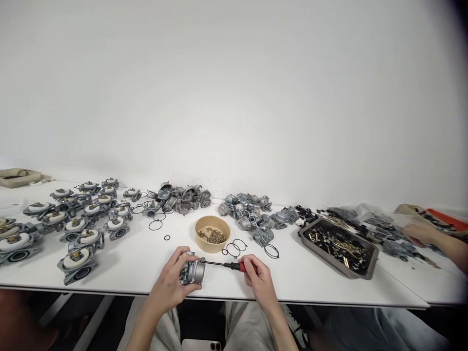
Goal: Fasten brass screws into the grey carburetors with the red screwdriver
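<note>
Near the table's front edge, my left hand grips a grey metal carburetor, tipped on its side. My right hand is closed around the red and black handle of a screwdriver. The screwdriver's thin shaft points left, and its tip meets the upper right part of the carburetor. Whether it sits in a screw head is too small to tell. Just behind them stands a round tan bowl holding many small brass-coloured screws. Black rubber rings lie to the bowl's right.
Carburetors with white floats stand in rows at left. Grey metal bowls and carburetor bodies are heaped along the wall. A metal tray of brass and black parts sits at right. Another person's hand reaches in at far right.
</note>
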`<state>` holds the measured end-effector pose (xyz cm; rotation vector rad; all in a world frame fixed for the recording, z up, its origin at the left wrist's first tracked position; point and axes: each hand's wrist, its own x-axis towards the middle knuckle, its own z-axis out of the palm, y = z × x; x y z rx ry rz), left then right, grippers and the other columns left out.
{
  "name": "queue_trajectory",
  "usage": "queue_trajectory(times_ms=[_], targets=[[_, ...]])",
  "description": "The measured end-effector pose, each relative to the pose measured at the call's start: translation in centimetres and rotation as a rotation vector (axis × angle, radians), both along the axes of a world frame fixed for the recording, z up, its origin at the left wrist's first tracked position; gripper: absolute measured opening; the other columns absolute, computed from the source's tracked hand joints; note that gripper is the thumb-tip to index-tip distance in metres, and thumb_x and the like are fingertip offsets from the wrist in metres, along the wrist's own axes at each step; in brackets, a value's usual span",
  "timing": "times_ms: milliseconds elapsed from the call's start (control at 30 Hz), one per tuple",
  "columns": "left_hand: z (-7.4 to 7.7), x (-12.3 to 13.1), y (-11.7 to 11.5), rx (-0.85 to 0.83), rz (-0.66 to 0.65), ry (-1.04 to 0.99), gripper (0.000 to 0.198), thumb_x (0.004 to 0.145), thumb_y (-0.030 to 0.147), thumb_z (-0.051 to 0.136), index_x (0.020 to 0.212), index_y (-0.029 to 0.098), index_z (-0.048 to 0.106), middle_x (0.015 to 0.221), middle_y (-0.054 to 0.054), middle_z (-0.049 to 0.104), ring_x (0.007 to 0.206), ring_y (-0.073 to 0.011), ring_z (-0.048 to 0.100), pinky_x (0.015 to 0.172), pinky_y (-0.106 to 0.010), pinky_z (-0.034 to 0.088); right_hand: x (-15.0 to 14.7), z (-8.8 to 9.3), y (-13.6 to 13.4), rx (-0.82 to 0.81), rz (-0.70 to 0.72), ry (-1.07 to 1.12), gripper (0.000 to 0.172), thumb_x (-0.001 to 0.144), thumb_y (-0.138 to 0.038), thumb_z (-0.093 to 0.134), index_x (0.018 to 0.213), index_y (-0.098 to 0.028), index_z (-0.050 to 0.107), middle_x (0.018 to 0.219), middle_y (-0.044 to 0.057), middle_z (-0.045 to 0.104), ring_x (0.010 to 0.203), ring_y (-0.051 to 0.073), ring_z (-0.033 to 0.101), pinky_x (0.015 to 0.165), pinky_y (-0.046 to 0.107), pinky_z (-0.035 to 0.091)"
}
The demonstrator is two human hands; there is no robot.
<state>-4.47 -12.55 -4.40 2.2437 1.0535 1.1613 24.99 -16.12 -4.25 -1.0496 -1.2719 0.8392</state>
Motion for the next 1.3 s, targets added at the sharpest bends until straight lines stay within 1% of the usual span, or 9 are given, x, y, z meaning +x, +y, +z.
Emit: queue_trajectory(times_ms=[100, 267, 433, 600, 767, 933, 1033, 1133, 1300], targets=[[0.05, 0.01, -0.05, -0.004, 0.002, 0.005, 0.055, 0.079, 0.016, 0.083, 0.126, 0.032, 0.06, 0.144, -0.009, 0.052, 0.135, -0.0319, 0.057, 0.108, -0.041, 0.052, 0.04, 0.11, -0.11, 0.03, 0.018, 0.01, 0.037, 0.085, -0.054, 0.079, 0.092, -0.018, 0.07, 0.106, 0.009, 0.063, 0.059, 0.009, 0.041, 0.05, 0.024, 0.032], [0.04, -0.02, -0.04, -0.009, -0.002, 0.012, 0.055, 0.079, 0.016, 0.082, 0.127, 0.032, 0.059, 0.145, -0.009, 0.051, 0.135, -0.032, 0.057, 0.108, -0.042, 0.052, -0.11, 0.02, 0.02, -0.018, 0.018, 0.026, 0.041, 0.096, -0.057, 0.065, 0.089, -0.017, 0.069, 0.067, -0.001, 0.051, 0.047, 0.007, 0.026, 0.043, 0.022, 0.018], [0.04, 0.01, -0.05, -0.021, -0.011, 0.013, 0.057, 0.079, 0.013, 0.082, 0.128, 0.031, 0.059, 0.147, -0.011, 0.05, 0.138, -0.0336, 0.054, 0.11, -0.044, 0.05, -0.11, 0.35, -0.37, 0.016, 0.044, 0.02, 0.036, 0.086, -0.053, 0.078, 0.095, -0.018, 0.07, 0.09, 0.005, 0.061, 0.056, 0.009, 0.041, 0.047, 0.022, 0.031], [0.18, 0.05, -0.12, -0.03, -0.007, 0.01, 0.057, 0.079, 0.013, 0.082, 0.127, 0.032, 0.058, 0.146, -0.01, 0.049, 0.138, -0.0327, 0.054, 0.111, -0.045, 0.049, -0.08, 0.15, -0.34, -0.03, 0.048, 0.015, 0.036, 0.094, -0.053, 0.069, 0.095, -0.017, 0.071, 0.068, -0.001, 0.053, 0.042, 0.006, 0.034, 0.038, 0.02, 0.022], [0.34, 0.09, -0.19, -0.037, -0.009, 0.0, 0.057, 0.077, 0.011, 0.082, 0.125, 0.032, 0.059, 0.145, -0.008, 0.051, 0.137, -0.0313, 0.055, 0.111, -0.043, 0.049, -0.01, 0.04, -0.39, 0.037, 0.067, 0.015, 0.032, 0.086, -0.049, 0.078, 0.095, -0.018, 0.073, 0.097, 0.008, 0.063, 0.052, 0.009, 0.049, 0.043, 0.024, 0.04], [0.18, 0.03, -0.1, -0.026, -0.025, 0.0, 0.055, 0.079, 0.011, 0.082, 0.125, 0.031, 0.06, 0.146, -0.011, 0.049, 0.136, -0.032, 0.055, 0.111, -0.045, 0.048, 0.23, -0.15, -0.39, -0.034, 0.042, -0.006, 0.034, 0.089, -0.051, 0.075, 0.096, -0.017, 0.073, 0.055, -0.004, 0.049, 0.045, 0.01, 0.041, 0.042, 0.022, 0.035], [0.11, -0.02, -0.05, -0.027, -0.026, 0.001, 0.055, 0.079, 0.011, 0.082, 0.125, 0.031, 0.059, 0.146, -0.01, 0.049, 0.136, -0.0315, 0.056, 0.111, -0.044, 0.048, 0.2, -0.25, -0.28, -0.044, 0.027, -0.011, 0.039, 0.089, -0.054, 0.074, 0.095, -0.016, 0.074, 0.054, -0.004, 0.048, 0.042, 0.009, 0.038, 0.039, 0.021, 0.031], [0.19, 0.01, -0.11, -0.032, -0.016, -0.005, 0.057, 0.078, 0.011, 0.082, 0.125, 0.032, 0.06, 0.147, -0.009, 0.05, 0.135, -0.0307, 0.056, 0.111, -0.042, 0.048, 0.06, -0.3, -0.17, -0.046, 0.011, -0.018, 0.042, 0.088, -0.056, 0.074, 0.093, -0.015, 0.075, 0.061, -0.001, 0.056, 0.041, 0.008, 0.04, 0.036, 0.021, 0.029], [0.68, 0.25, -0.19, -0.088, 0.022, -0.032, 0.055, 0.078, 0.012, 0.082, 0.124, 0.031, 0.059, 0.143, -0.008, 0.05, 0.137, -0.0305, 0.055, 0.11, -0.041, 0.048, 0.02, -0.64, -0.01, 0.01, -0.086, -0.034, 0.044, 0.09, -0.057, 0.071, 0.094, -0.014, 0.075, 0.06, 0.0, 0.057, 0.045, 0.012, 0.047, 0.04, 0.024, 0.039]])
